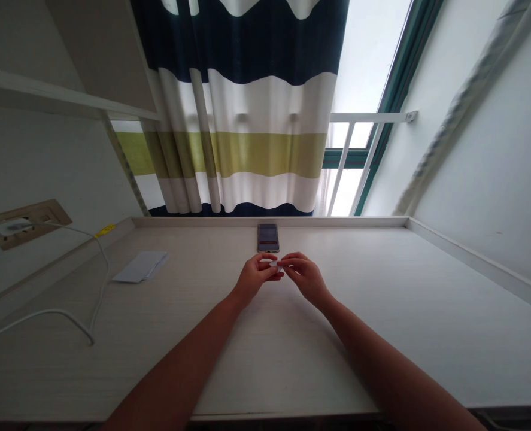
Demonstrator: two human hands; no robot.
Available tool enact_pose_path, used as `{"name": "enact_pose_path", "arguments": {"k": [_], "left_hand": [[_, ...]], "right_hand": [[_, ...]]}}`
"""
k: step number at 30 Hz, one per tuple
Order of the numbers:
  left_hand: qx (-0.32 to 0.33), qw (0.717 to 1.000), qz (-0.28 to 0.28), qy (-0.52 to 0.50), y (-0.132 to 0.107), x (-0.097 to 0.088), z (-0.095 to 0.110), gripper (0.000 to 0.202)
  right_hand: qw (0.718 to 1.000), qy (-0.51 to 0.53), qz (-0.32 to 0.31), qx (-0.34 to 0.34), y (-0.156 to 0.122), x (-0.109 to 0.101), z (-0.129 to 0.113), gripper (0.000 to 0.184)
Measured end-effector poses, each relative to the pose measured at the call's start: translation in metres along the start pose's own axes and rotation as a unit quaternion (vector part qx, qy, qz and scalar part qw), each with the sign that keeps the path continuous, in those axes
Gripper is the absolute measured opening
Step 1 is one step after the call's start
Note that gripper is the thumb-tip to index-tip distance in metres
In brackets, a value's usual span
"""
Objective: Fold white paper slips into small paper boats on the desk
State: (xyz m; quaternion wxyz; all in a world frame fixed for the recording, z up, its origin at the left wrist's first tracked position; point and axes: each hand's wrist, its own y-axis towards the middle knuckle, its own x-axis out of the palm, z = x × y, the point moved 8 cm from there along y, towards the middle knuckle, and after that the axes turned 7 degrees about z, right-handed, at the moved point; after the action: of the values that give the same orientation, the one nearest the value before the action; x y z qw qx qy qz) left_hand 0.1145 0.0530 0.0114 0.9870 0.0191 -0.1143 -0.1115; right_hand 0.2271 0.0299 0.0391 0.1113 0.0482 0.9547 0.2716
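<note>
**Clerk:** Item one, your hands. What do you have there?

**Checker:** Your left hand [257, 278] and your right hand [305, 278] are raised together above the desk [404, 311], fingers curled inward. Between them is a small white piece [273, 263], too small to identify. It could be paper or a label.

**Clerk:** Grip?

**Checker:** Your left thumb and forefinger appear to pinch it, and your right fingertips press against it from the other side. Your hands are close together, with no spread between them at that point. The piece is partly hidden, so you can't be logged with a firmer reading.

**Clerk:** Status of the piece?

**Checker:** Entered as off the desk, held between your hands. Whether it has been changed in any way cannot be told from this view.

**Clerk:** Item two, nearby?

**Checker:** A smartphone [268, 237] lies face up just beyond your hands, near the far edge of the desk, with neither hand touching it.

**Clerk:** Remaining stock?

**Checker:** Folded white papers [142, 266] lie well to your left, apart from both hands. Beyond them, a white cable [67, 314] with a yellow tag [105, 230] runs across the desk to a wall socket [23, 224]. A striped curtain [242, 114] hangs past the far edge.
</note>
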Motion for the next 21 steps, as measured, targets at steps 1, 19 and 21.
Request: {"name": "enact_pose_path", "arguments": {"k": [1,19,21], "left_hand": [[0.005,1.0,-0.003,0.005,0.0,0.0,0.0,0.032],[0.046,0.997,-0.023,0.057,0.003,0.004,-0.004,0.029],[0.045,0.997,-0.022,0.057,0.004,0.004,-0.004,0.026]], "right_hand": [[1.0,0.011,0.0,0.007,0.0,0.0,0.0,0.012],[0.994,0.058,0.017,0.088,0.0,0.0,0.014,0.025],[0.992,0.07,0.014,0.102,0.0,0.001,0.015,0.025]]}}
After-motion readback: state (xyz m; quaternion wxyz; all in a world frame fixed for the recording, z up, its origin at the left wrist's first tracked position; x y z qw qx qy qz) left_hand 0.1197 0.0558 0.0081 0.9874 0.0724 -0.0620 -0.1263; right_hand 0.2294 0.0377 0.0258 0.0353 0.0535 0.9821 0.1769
